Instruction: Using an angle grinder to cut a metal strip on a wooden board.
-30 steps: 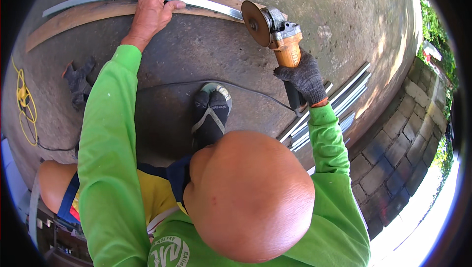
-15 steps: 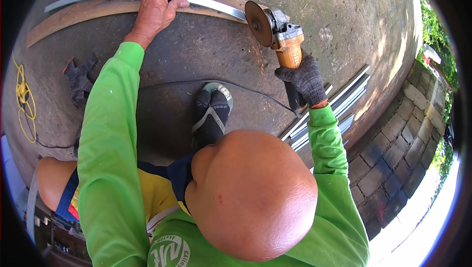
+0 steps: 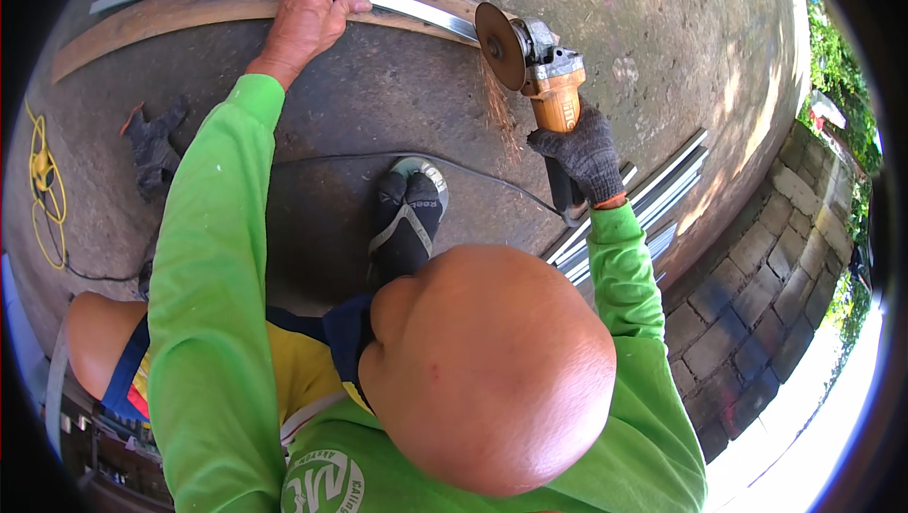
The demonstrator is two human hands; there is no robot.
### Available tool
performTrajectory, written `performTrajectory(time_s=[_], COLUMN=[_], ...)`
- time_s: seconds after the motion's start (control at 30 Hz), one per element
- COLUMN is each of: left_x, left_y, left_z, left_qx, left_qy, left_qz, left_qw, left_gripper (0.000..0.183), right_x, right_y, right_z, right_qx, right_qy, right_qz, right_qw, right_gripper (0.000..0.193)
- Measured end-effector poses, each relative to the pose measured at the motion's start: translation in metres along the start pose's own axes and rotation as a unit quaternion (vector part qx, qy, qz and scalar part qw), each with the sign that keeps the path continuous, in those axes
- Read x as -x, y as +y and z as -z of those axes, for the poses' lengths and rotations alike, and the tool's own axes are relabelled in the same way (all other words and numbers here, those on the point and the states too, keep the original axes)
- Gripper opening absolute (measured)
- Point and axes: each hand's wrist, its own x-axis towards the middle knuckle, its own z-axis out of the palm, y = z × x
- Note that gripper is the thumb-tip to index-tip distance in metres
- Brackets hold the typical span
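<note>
My right hand (image 3: 579, 152), in a dark knitted glove, is closed round the yellow body of an angle grinder (image 3: 556, 102). The grinder's brown cutting disc (image 3: 500, 46) meets the right end of a silvery metal strip (image 3: 416, 10). Orange sparks stream down from there toward the floor. With bare fingers bent over it, my left hand (image 3: 307, 17) grips the strip and presses it near a wooden plank (image 3: 161, 20). The plank lies under and beside the strip on the ground.
Several metal lengths (image 3: 643, 201) lie at the right, near a block wall (image 3: 747, 286). A black power cord (image 3: 473, 173) crosses the concrete floor past my foot (image 3: 413, 196). At the left lie a dark glove (image 3: 154, 144) and a coiled yellow cord (image 3: 43, 173).
The spark stream has grown brighter and longer below the disc. My left hand and the strip have shifted slightly to the right in view; the grinder has barely moved.
</note>
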Motion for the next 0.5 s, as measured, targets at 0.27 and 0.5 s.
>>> performTrajectory(time_s=[0.27, 0.5], left_x=[0.0004, -0.0010], left_y=[-0.0012, -0.0010], left_z=[0.0007, 0.0012], left_qx=[-0.011, -0.008], left_qy=[0.000, -0.004], left_qz=[-0.006, -0.006], left_qw=[1.000, 1.000], left_gripper=[0.026, 0.026], right_x=[0.0019, 0.0037], right_y=[-0.0030, 0.0003], right_z=[-0.0004, 0.0006], right_qx=[0.034, 0.029], right_qy=[-0.001, -0.012], right_qz=[0.000, -0.012], right_qw=[0.999, 0.999], right_gripper=[0.064, 0.065])
